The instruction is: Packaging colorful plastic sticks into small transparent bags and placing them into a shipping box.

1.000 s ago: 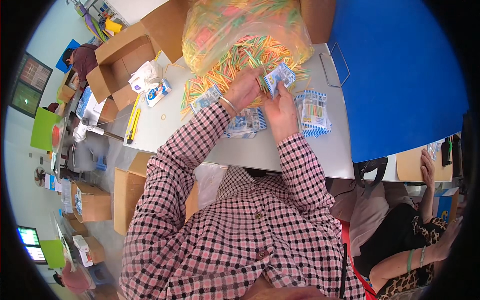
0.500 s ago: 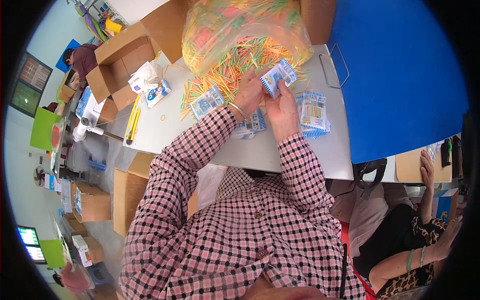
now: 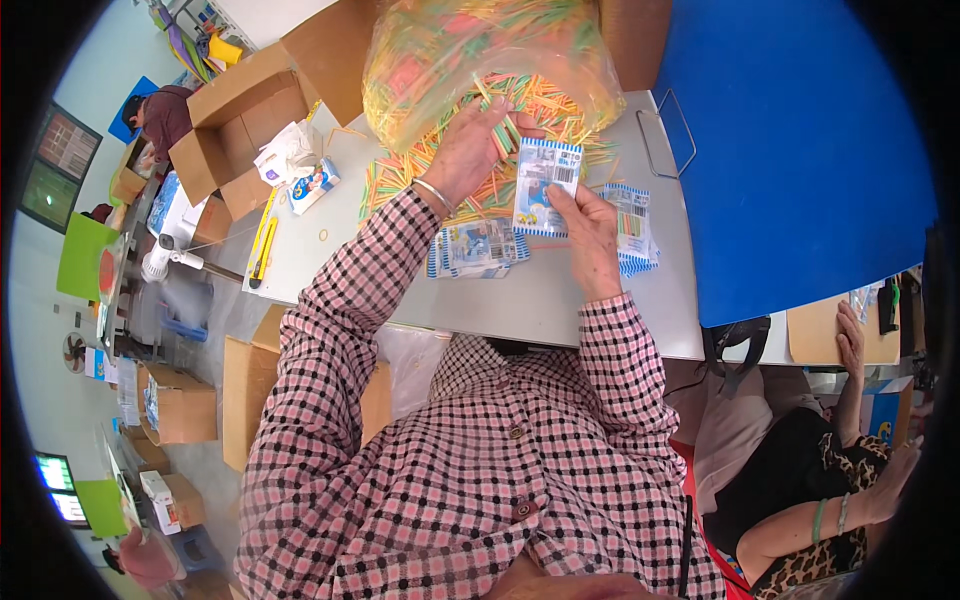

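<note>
My right hand (image 3: 597,238) grips a flat blue-and-white plastic packet (image 3: 546,180), its thumb across the front and the packet upright. Just left of it, my left hand (image 3: 470,150) is closed round a small bunch of thin coloured sticks (image 3: 504,134). Both hands are over a loose heap of pink, orange, yellow and green sticks (image 3: 395,182) that spills from a large clear plastic bag (image 3: 490,45). Below my left hand lies a stack of similar packets (image 3: 472,250). Right of my right hand, more packets (image 3: 634,225) lie on the table; the top one shows sticks inside.
On the white table (image 3: 640,310) stand an open cardboard box (image 3: 235,120) and a tissue pack (image 3: 312,185), near a yellow cutter knife (image 3: 264,250). A blue panel (image 3: 800,150) and metal loop (image 3: 667,135) are at right. Another person's hand (image 3: 851,338) rests further right.
My hands have moved apart. My left hand has shifted left and now holds sticks. The packet in my right hand has turned upright and come lower. One packet left of my wrist no longer shows.
</note>
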### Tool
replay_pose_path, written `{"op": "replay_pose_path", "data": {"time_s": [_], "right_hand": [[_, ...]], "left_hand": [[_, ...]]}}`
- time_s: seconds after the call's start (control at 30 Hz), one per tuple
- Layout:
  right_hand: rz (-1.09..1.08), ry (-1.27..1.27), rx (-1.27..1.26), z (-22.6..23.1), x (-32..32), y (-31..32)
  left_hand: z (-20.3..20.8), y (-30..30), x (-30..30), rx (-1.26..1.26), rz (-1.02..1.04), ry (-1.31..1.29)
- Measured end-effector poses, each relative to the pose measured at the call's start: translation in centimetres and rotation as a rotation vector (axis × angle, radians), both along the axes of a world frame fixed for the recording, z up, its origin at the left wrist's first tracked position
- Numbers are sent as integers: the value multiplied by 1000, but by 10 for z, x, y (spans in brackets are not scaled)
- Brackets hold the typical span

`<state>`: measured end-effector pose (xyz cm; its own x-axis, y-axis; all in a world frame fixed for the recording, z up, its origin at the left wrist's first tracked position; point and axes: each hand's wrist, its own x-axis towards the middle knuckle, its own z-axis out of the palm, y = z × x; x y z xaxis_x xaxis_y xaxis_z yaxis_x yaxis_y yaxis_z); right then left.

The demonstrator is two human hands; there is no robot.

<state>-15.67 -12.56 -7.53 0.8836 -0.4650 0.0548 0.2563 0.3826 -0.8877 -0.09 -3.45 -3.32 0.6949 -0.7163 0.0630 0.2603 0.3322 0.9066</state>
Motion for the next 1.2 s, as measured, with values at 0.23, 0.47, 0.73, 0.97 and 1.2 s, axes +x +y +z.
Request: {"op": "replay_pose_path", "data": {"time_s": [0.23,0.47,0.73,0.97,1.2], "right_hand": [[131,50,-159,4,-22,-10],[235,69,-42,-5,-26,-19],[318,68,50,-5,-32,-21],[351,129,86,-13,-33,-26],[328,68,58,-13,-34,-25]], "left_hand": [[19,-2,-10,-54,-67,-32],[18,-10,-28,-111,-195,-47],[16,-7,-45,-27,-218,-198],[21,-6,-52,3,-205,-160],[6,1,-58,134,-191,-315]]}}
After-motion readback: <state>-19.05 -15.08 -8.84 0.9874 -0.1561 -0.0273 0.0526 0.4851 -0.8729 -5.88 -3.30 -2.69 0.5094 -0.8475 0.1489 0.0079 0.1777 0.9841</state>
